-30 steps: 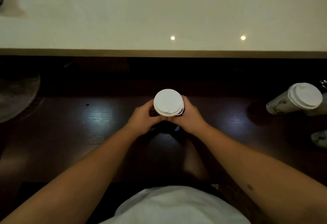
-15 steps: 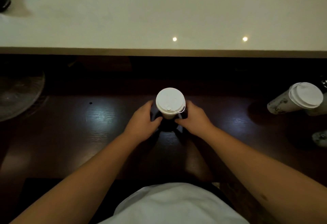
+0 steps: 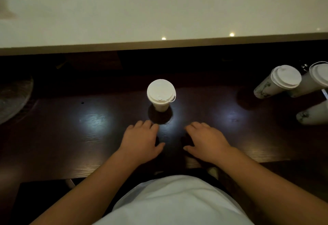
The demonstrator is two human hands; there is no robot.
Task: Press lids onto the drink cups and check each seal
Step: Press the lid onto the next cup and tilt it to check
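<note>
A paper cup (image 3: 161, 106) stands upright on the dark wooden table (image 3: 95, 121), with a white lid (image 3: 160, 92) on top. My left hand (image 3: 141, 140) rests palm down on the table just in front of the cup and to its left, fingers spread, holding nothing. My right hand (image 3: 206, 140) lies flat to the right of it, also empty. Neither hand touches the cup.
Two lidded cups (image 3: 276, 82) (image 3: 317, 79) stand at the far right, and part of a third cup (image 3: 314, 112) shows below them. A raised pale counter (image 3: 159, 11) runs across the back. A round woven mat (image 3: 12, 98) sits at the left edge.
Both hands let go of the lidded cup and drew back toward me, and they rest flat on the table. The cup stayed standing where it was.
</note>
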